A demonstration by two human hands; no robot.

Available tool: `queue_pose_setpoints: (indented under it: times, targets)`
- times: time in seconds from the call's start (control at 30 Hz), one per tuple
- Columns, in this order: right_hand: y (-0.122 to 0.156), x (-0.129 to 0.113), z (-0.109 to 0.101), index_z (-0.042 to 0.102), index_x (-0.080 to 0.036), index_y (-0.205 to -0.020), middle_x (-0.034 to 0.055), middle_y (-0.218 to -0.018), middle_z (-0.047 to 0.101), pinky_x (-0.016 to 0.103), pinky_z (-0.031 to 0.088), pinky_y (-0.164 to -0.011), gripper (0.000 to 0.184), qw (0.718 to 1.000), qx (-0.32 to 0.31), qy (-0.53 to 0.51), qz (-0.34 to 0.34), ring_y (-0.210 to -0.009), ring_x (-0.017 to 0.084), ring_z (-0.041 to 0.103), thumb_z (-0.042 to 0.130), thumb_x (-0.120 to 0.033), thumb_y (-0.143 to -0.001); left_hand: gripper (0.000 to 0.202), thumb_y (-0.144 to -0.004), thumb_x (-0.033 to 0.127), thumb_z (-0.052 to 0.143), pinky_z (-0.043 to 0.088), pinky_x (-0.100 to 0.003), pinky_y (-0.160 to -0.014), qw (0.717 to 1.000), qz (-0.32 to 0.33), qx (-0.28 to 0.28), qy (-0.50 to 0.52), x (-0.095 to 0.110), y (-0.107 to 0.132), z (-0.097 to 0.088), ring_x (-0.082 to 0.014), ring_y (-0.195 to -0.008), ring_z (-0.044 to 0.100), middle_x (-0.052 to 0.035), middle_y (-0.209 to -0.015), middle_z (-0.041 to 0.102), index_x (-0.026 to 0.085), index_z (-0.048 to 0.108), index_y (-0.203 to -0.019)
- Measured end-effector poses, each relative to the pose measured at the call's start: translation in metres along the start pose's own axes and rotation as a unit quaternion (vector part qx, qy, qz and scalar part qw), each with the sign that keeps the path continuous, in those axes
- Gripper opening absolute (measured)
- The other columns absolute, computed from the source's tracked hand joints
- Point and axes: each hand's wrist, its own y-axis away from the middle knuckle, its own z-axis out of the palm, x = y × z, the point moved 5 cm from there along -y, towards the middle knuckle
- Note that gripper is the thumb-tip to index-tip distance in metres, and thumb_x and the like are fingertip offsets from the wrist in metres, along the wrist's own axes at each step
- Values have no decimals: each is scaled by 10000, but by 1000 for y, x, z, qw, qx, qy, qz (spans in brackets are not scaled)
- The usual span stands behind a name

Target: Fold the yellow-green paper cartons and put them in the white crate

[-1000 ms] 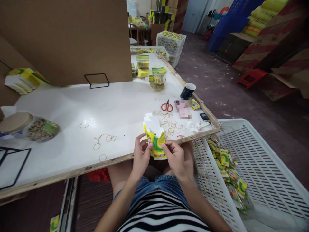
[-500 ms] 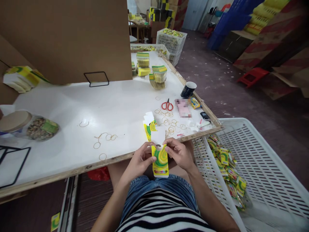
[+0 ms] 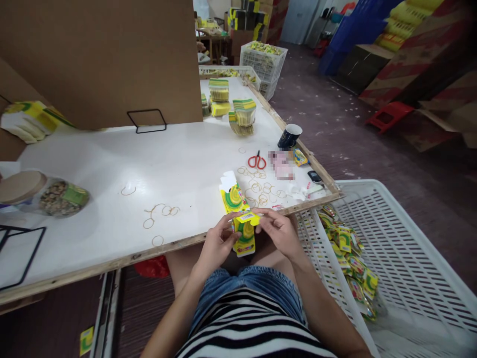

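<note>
At the table's front edge, over my lap, is a small yellow-and-green carton (image 3: 245, 241). Its top flap, printed with a barcode, is bent over toward me. My left hand (image 3: 219, 242) grips the carton's left side, thumb on the front face. The fingers of my right hand (image 3: 278, 231) are closed at the right end of the flap; the tips are partly hidden. Just beyond, a second yellow-and-green carton (image 3: 234, 197) lies on the white table (image 3: 112, 164) with white flaps sticking out at its far end.
Rubber bands (image 3: 263, 199), red-handled scissors (image 3: 257, 161) and a dark mug (image 3: 289, 135) are on the table's right side. Bundled cartons (image 3: 244, 113) stand farther back. A clear jar (image 3: 63, 198) lies at left. A white crate (image 3: 395, 238) holding yellow packets (image 3: 350, 253) is at my right.
The carton's top flap, upright and white before, is now folded over with its barcode side showing. My hands and the carton have moved slightly away from me, and the carton tilts more.
</note>
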Motion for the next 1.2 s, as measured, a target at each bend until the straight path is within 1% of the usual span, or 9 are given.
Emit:
queue_pose_setpoints:
  times: [0.1, 0.27, 0.53, 0.63, 0.73, 0.97, 1.07, 1.13, 1.2]
  targets:
    - [0, -5, 7, 542, -198, -1186, -29, -697, 640, 234, 434, -570, 383, 996, -57, 56, 41, -577, 118, 532, 611, -317, -828, 492, -867, 282, 600, 542, -278, -774, 1000, 9, -10, 0, -1, 0, 3, -184, -892, 681, -87, -1158, 673, 213, 476, -1339]
    - [-2, -9, 8, 505, -205, -1155, -52, -646, 637, 219, 349, -508, 361, 982, -30, 182, 50, -487, 102, 451, 591, -262, -809, 509, -880, 284, 589, 492, -355, -960, 997, 10, -47, 60, -1, 2, 5, -236, -1139, 610, -119, -1240, 642, 215, 437, -1361]
    - [-4, 2, 14, 519, -197, -1257, -84, -513, 512, 238, 366, -508, 436, 981, -41, 183, 44, -465, 129, 462, 581, -275, -833, 482, -866, 274, 623, 502, -347, -936, 997, 5, -31, 74, 3, 0, 5, -234, -1077, 642, -120, -1232, 647, 205, 471, -1319]
    - [-7, 0, 8, 575, -237, -1258, -8, -744, 666, 268, 448, -590, 423, 985, -49, 167, 10, -604, 152, 566, 609, -325, -846, 493, -842, 281, 656, 532, -327, -850, 995, 2, -28, 101, 5, -2, 7, -236, -1020, 663, -120, -1205, 662, 201, 485, -1298]
    - [-9, -4, 2, 683, -248, -1115, 54, -1061, 694, 332, 501, -822, 290, 993, -21, 111, -41, -918, 205, 633, 607, -374, -864, 499, -807, 276, 700, 542, -320, -811, 991, 1, -36, 127, 6, -6, 10, -233, -964, 680, -111, -1149, 693, 196, 513, -1263]
    - [-5, 12, 2, 730, -223, -983, 61, -1025, 724, 385, 505, -932, 229, 999, 34, -24, -18, -1006, 225, 650, 665, -380, -830, 463, -798, 278, 702, 536, -352, -895, 995, 17, -14, 98, -4, -11, 24, -273, -1122, 629, -116, -1302, 622, 199, 578, -1238]
    - [0, 19, -28, 708, -224, -983, 47, -974, 722, 344, 536, -830, 240, 985, 164, -41, -30, -872, 187, 664, 704, -379, -800, 481, -860, 300, 625, 489, -414, -996, 998, 51, -9, 46, -1, -14, 22, -273, -1211, 580, -116, -1332, 601, 230, 519, -1324]
    - [8, 23, -60, 658, -231, -1024, 34, -959, 701, 306, 540, -728, 290, 934, 336, -93, -75, -749, 143, 644, 687, -423, -808, 481, -886, 299, 584, 399, -452, -1092, 993, 100, 39, -50, 2, -18, 12, -269, -1332, 467, -112, -1402, 543, 243, 493, -1355]
    - [14, 31, -81, 602, -230, -1048, 39, -987, 676, 305, 536, -716, 337, 874, 447, -156, -111, -744, 131, 636, 645, -478, -824, 492, -890, 272, 569, 256, -492, -1173, 972, 141, 86, -165, 2, -22, 1, -262, -1418, 338, -114, -1465, 474, 231, 477, -1372]
